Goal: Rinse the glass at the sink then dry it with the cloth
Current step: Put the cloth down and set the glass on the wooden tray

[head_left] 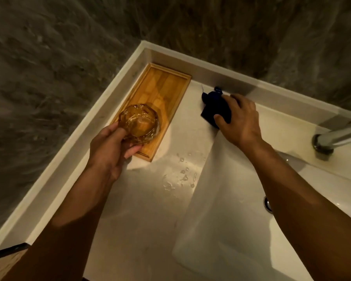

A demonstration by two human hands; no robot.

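Left hand point(107, 148) wrapped around the amber glass point(139, 123), fingers curled on its side, holding it over the near end of the wooden tray point(166, 86). Right hand point(241, 120) down on the dark blue cloth point(215, 107), fingers closed over it on the counter point(142, 209) beside the sink point(221, 199). Water drops on the counter, tap point(336, 136) at far right.

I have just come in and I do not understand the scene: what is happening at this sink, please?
A person stands at a white sink. The left hand holds a faceted amber drinking glass over a rectangular wooden tray on the counter. The right hand grips a dark blue cloth beside the basin. Water drops lie on the counter, and no water visibly runs from the chrome tap.
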